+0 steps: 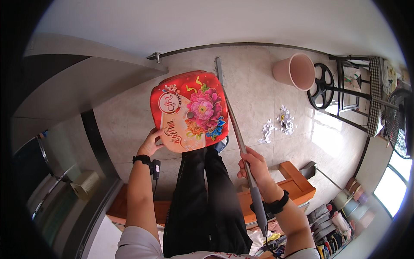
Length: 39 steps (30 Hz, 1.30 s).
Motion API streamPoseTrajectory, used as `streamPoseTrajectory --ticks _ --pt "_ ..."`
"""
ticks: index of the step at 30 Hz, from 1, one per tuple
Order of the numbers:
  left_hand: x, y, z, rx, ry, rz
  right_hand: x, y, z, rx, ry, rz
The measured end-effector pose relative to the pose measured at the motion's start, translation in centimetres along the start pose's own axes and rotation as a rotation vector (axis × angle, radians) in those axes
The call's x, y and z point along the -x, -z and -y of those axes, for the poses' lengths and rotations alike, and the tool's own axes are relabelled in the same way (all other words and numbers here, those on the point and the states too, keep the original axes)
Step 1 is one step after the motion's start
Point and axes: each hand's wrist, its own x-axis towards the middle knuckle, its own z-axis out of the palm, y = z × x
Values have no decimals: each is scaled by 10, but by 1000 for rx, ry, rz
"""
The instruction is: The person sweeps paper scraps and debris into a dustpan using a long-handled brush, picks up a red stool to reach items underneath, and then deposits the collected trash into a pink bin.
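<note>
My left hand (151, 142) holds the lower left edge of a red plastic stool (190, 111) with a printed flower top, its thumb on the top's rim. The stool hides part of the floor and most of my feet. In my right hand (255, 163) is the metal pole of a broom or floor squeegee (238, 136), whose grey grip runs down past my wrist. The pole's far end meets a narrow grey head on the floor, just beyond the stool's right corner. Two heaps of torn white paper (286, 119) lie on the tiles to the right.
A pink bin (296, 72) stands near the far wall, beside the round black base of a pedestal fan (321, 86). A black-framed rack (352, 87) is at the right. To the left is an opened grey door (97, 77). An orange wooden cabinet (296, 191) is behind my legs.
</note>
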Motion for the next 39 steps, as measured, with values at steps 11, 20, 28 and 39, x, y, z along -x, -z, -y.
streamPoseTrajectory --ticks 11,20,28,39 --pt "-23 18 16 333 51 -178 -29 -35 50 446 -121 71" --pt "-29 -59 -31 -53 -575 -722 -56 -20 101 532 -123 174" --pt "-41 -211 -66 60 -381 -175 -152 -26 128 292 -276 330" --pt "-172 -294 -104 1 -58 -237 -218 7 153 -283 -375 375"
